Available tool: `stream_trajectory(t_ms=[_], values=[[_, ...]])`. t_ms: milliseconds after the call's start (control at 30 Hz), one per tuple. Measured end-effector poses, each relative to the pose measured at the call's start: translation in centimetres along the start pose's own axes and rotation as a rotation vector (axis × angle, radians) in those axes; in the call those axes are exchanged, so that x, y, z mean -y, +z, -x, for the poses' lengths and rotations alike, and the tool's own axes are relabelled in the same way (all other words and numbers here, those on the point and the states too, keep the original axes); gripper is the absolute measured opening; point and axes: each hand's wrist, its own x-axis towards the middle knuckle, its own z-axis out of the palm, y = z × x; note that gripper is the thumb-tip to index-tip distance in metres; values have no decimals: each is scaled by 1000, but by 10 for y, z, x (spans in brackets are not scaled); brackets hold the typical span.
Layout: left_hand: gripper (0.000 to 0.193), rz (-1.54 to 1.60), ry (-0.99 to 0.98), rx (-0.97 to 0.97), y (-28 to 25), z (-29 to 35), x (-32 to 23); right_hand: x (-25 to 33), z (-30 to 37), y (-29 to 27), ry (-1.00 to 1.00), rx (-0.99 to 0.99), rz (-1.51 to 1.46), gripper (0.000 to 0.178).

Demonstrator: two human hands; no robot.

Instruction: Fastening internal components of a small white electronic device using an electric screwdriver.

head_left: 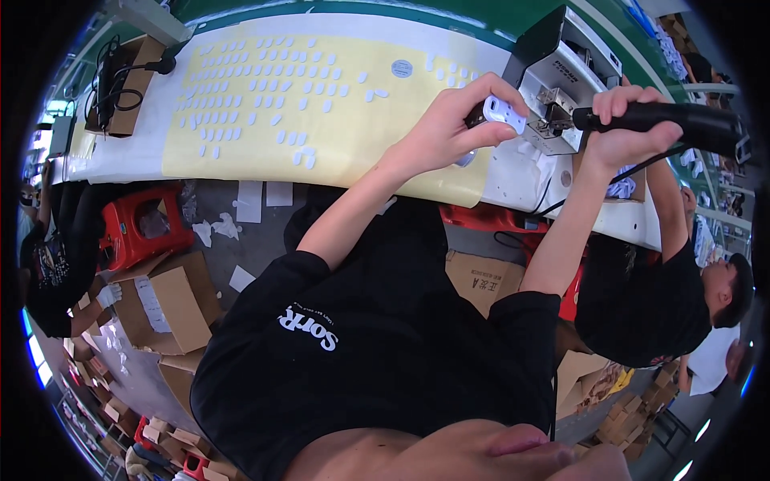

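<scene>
My left hand is closed on a small white rounded case with a port opening in its end, held above the table's right part. To its right, my right hand grips a thick black cylindrical handheld tool, with its narrow end pointing left toward the case. The tool's end and the case are apart. Just behind them stands a box-shaped machine with metal fittings on its front. A dark part of what my left hand holds is mostly covered by the fingers.
Many small white oval pieces lie in rows on the yellow table covering. A round grey disc lies at the back. An open cardboard box with black cables stands far left. A co-worker sits close at right.
</scene>
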Motion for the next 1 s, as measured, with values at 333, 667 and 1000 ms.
stream_trajectory(t_ms=[333,667,1000], values=[[30,-10,45,-25,1,0,1,-11,-14,-2,172,-33,17,61],[26,-63,-21,-20,-2,1,-6,30,7,10,235,64,-179,73],[29,-101,-51,-2,-4,-1,-8,44,-6,28,116,185,-320,77]])
